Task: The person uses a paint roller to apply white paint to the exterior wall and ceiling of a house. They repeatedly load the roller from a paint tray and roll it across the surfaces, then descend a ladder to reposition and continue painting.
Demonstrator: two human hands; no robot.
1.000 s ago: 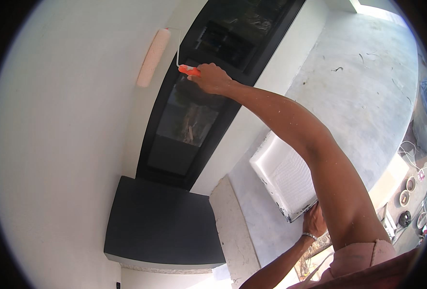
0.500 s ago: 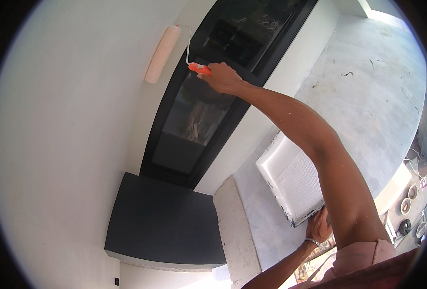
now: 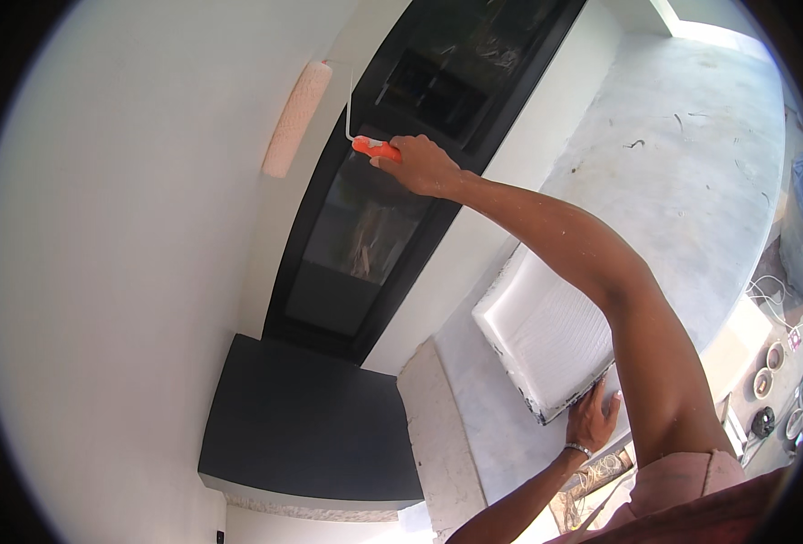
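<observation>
My right hand (image 3: 427,166) is closed around the orange handle of a paint roller (image 3: 295,120), arm stretched far out. Its pale peach sleeve lies along the white wall strip (image 3: 270,222) beside a black-framed window (image 3: 365,208); contact with the wall is hard to judge. Lower down, a white paint tray (image 3: 556,331) with a ribbed slope and dark-stained rim rests on a grey slab (image 3: 664,181). At the tray's near edge, my left hand (image 3: 592,424) touches the rim with its thumb apart from the fingers. My right forearm hides part of the tray.
A dark grey ledge (image 3: 311,426) juts out below the window. The large pale wall (image 3: 120,272) fills the left side. Beyond the slab's right edge, several small buckets (image 3: 764,383), cables (image 3: 764,292) and other items lie on the floor.
The roller and my right hand have moved a little down along the wall strip. My left hand's thumb now shows, apart from its fingers. The whole view has shifted slightly.
</observation>
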